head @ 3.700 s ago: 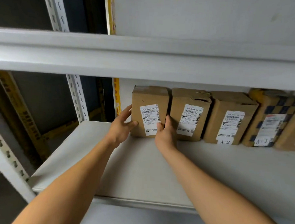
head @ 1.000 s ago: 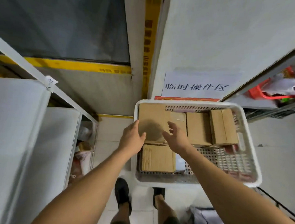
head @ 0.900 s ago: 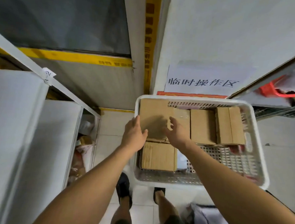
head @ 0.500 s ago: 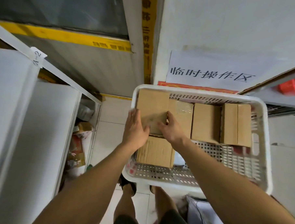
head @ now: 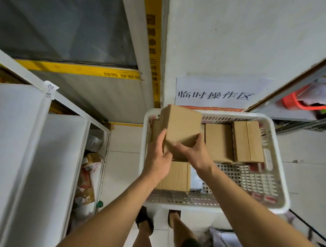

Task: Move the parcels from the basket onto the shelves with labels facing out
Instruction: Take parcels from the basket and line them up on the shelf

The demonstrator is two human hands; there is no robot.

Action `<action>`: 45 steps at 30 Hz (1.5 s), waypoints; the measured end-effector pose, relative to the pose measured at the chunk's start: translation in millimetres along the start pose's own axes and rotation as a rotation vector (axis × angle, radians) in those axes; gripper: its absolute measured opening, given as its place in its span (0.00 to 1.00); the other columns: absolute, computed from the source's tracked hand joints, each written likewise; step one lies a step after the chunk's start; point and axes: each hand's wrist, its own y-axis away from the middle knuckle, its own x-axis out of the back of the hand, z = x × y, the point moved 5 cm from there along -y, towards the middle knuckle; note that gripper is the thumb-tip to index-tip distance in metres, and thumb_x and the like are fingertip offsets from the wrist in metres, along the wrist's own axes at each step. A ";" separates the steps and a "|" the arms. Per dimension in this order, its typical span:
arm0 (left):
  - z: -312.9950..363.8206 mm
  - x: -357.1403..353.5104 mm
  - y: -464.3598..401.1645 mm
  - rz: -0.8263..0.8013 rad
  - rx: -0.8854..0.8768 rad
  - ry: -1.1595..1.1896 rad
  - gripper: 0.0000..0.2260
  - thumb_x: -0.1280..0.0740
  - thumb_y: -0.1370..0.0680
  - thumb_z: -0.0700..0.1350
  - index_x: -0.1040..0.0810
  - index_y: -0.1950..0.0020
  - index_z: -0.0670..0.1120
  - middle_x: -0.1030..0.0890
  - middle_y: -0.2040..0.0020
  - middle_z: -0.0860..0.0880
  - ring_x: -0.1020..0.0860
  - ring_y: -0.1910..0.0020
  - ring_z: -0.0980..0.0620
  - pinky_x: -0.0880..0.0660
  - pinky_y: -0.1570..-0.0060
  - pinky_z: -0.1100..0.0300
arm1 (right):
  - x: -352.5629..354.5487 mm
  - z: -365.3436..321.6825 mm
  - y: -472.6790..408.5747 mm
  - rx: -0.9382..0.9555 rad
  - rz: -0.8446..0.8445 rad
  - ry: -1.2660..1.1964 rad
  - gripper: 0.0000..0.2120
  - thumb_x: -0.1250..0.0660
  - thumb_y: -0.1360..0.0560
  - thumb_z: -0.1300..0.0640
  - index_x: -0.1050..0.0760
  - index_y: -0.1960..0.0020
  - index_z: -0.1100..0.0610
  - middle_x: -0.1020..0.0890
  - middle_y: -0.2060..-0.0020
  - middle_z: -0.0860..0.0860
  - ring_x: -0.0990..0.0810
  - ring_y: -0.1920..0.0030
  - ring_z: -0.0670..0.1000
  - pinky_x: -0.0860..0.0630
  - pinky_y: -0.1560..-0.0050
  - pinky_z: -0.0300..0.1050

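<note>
Both hands grip 1 cardboard parcel (head: 180, 131): left hand (head: 158, 158) curled on its left side, right hand (head: 196, 152) under its near edge. It sits tilted above the white basket (head: 278, 201), probably to find the label. 3 other parcels (head: 218, 142) lie inside.

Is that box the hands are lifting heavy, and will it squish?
Probably stiff: the lifted box keeps straight cardboard edges while the left hand and right hand grip it. Likely light, since it is raised above the basket from its lower end. Its smooth sides might slip.
</note>
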 end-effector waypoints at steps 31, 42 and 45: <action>38.1 66.0 63.1 -0.376 0.252 0.846 0.28 0.26 0.22 0.59 0.24 0.25 0.52 0.20 0.29 0.42 0.23 0.29 0.38 0.33 0.32 0.23 | 22.8 -67.1 111.9 -0.147 -0.342 -0.682 0.24 0.37 0.15 0.55 0.31 0.22 0.63 0.30 0.25 0.67 0.29 0.29 0.62 0.43 0.18 0.61; 85.6 131.0 72.6 -0.123 -0.140 -0.002 0.31 0.19 0.32 0.62 0.26 0.32 0.64 0.15 0.43 0.60 0.17 0.44 0.55 0.19 0.47 0.58 | 19.2 -169.1 144.9 0.583 0.031 0.486 0.53 0.24 0.31 0.30 0.49 0.15 0.39 0.46 0.17 0.42 0.43 0.19 0.52 0.39 0.22 0.57; 114.1 155.3 79.2 -0.183 -0.226 -0.316 0.42 0.15 0.36 0.58 0.28 0.24 0.61 0.19 0.42 0.60 0.20 0.42 0.56 0.20 0.42 0.57 | -5.0 -204.6 144.6 0.676 -0.144 0.860 0.53 0.27 0.33 0.27 0.45 0.16 0.41 0.44 0.16 0.45 0.48 0.16 0.52 0.44 0.18 0.64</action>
